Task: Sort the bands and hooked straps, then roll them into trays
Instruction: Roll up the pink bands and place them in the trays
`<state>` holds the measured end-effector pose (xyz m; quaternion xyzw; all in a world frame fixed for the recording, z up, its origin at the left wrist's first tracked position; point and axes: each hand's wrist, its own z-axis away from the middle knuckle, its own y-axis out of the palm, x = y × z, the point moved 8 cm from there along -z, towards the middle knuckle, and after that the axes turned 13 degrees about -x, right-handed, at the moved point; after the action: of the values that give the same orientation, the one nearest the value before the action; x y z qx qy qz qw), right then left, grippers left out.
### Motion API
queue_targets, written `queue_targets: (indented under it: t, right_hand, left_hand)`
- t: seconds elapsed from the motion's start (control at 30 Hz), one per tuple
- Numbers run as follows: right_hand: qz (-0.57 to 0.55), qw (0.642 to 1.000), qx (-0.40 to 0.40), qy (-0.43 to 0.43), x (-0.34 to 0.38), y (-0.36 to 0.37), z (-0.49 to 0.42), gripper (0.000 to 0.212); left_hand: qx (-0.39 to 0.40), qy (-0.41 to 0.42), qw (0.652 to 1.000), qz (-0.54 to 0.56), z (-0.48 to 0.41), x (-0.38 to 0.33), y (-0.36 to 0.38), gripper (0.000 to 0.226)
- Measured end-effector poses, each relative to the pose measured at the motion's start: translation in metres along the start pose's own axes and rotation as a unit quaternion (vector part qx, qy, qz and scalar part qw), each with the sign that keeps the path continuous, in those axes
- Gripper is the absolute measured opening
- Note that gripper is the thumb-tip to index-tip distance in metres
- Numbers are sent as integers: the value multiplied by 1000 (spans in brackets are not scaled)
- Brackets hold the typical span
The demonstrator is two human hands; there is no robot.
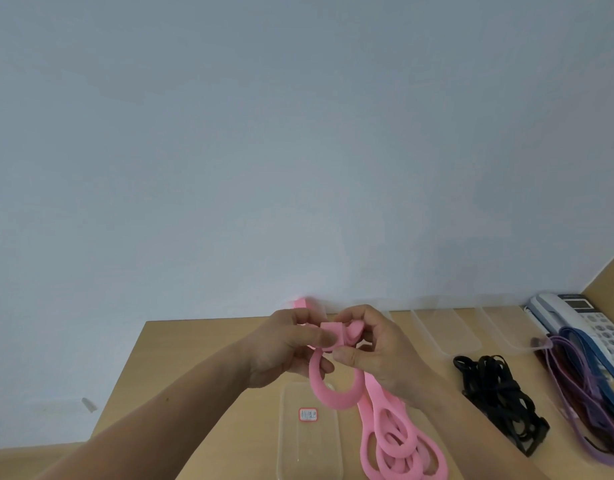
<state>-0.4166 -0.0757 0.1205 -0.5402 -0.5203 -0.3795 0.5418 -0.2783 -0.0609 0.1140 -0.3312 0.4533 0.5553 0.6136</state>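
Note:
Both hands hold a pink band (333, 393) above the wooden table (194, 393). My left hand (284, 351) pinches the partly rolled end between thumb and fingers. My right hand (378, 351) grips the same roll from the right side. A loop of the band hangs down below the hands. More pink bands (395, 445) lie in a pile on the table beneath. A clear tray (291, 445) with a small red-framed label lies under the hanging loop.
Black straps (496, 393) lie to the right, beside purple, dark red and blue bands (582, 382). Empty clear trays (447, 330) stand along the wall. A white desk phone (582, 317) sits at the far right. A pink roll (303, 303) rests by the wall.

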Motion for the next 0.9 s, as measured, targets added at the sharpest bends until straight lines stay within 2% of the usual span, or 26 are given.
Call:
queue_targets:
  t: [0.17, 0.3, 0.43, 0.53, 0.63, 0.73, 0.9]
  right_hand:
    - [-46, 998, 17, 37, -5, -3, 1, 46]
    - [-91, 992, 22, 84, -9, 1, 2, 41]
    - [-53, 994, -6, 99, -11, 1, -5, 41]
    - [-15, 996, -16, 88, -13, -1, -9, 23]
    - [-4, 996, -35, 86, -16, -6, -11, 2]
    - [-12, 996, -56, 75, -13, -8, -13, 10]
    - [6, 998, -54, 37, -4, -6, -12, 27]
  left_hand:
    - [-19, 50, 998, 23, -3, -6, 0, 52]
    - [-41, 96, 995, 4, -4, -11, -3, 46]
    - [-43, 130, 989, -52, -3, -9, -2, 37]
    - [-49, 150, 983, -90, -2, -9, -1, 38]
    - [-56, 146, 981, -112, -2, -8, 0, 44]
    - [-68, 118, 986, -99, -4, -6, -3, 47]
    - [-10, 55, 998, -32, -4, 0, 1, 43]
